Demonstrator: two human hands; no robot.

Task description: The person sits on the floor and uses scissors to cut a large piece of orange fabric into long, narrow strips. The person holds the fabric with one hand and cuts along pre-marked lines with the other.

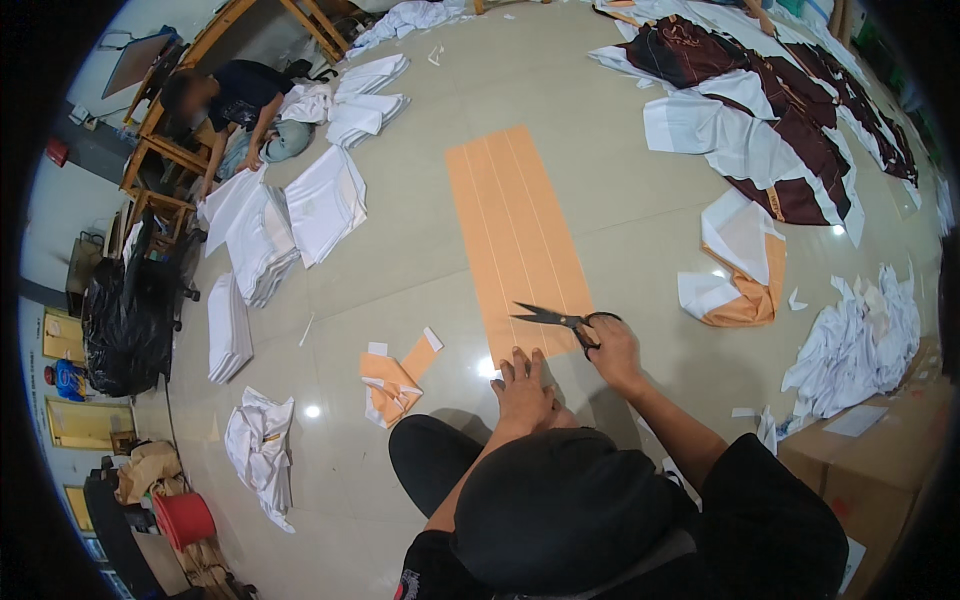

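A long orange strip of fabric (512, 225) marked with pale lengthwise lines lies flat on the tiled floor. My left hand (523, 385) presses down, fingers spread, on the strip's near end. My right hand (614, 350) holds black scissors (556, 319) by the handles. The blades are open and point left across the near end of the strip, just beyond my left fingers. My dark cap and shirt fill the lower middle of the view.
Small orange and white offcuts (392, 385) lie left of my hand. Stacks of white fabric (262, 235) line the left, where another person (232, 105) sits. Brown and white garments (775, 120) spread at top right. A white scrap heap (860, 340) and cardboard box (865, 470) sit on the right.
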